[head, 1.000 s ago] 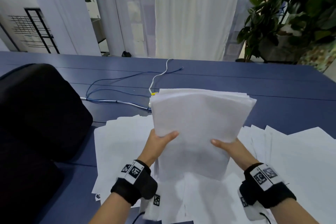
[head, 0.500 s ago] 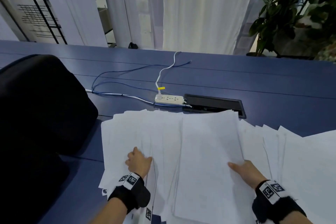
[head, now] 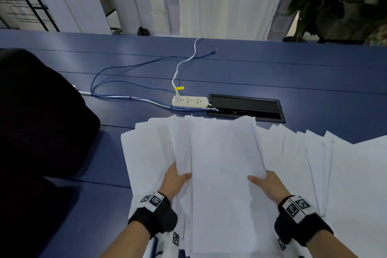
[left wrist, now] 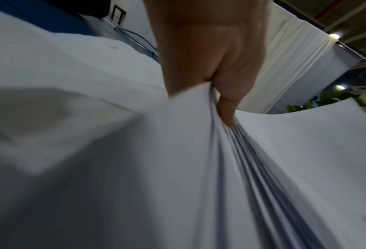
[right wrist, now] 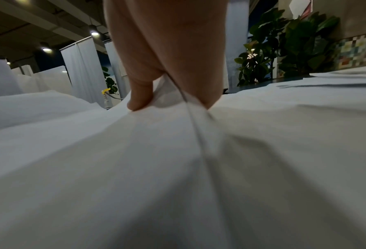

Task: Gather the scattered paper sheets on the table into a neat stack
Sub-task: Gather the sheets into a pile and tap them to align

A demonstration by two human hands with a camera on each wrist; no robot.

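A thick bundle of white paper sheets (head: 224, 165) lies lengthwise in front of me on the blue table (head: 272, 73), over a fan of loose sheets (head: 146, 153). My left hand (head: 176, 180) grips the bundle's left edge, thumb on top and fingers hidden underneath; the left wrist view shows the thumb (left wrist: 226, 109) pressed into the layered sheet edges (left wrist: 252, 160). My right hand (head: 266, 182) grips the right edge the same way, thumb (right wrist: 139, 97) on the top sheet (right wrist: 156, 151). More scattered sheets (head: 345, 174) spread out to the right.
A white power strip (head: 189, 101) with white and blue cables (head: 117, 73) lies just beyond the papers, beside a black cable hatch (head: 245, 107). A black chair back (head: 37, 115) stands at the left. Curtains and a potted plant (head: 339, 0) are behind the table.
The bundle, held up tilted a second ago, has come down flat onto the spread sheets. My left hand has moved right from the loose sheets to grip its left edge.
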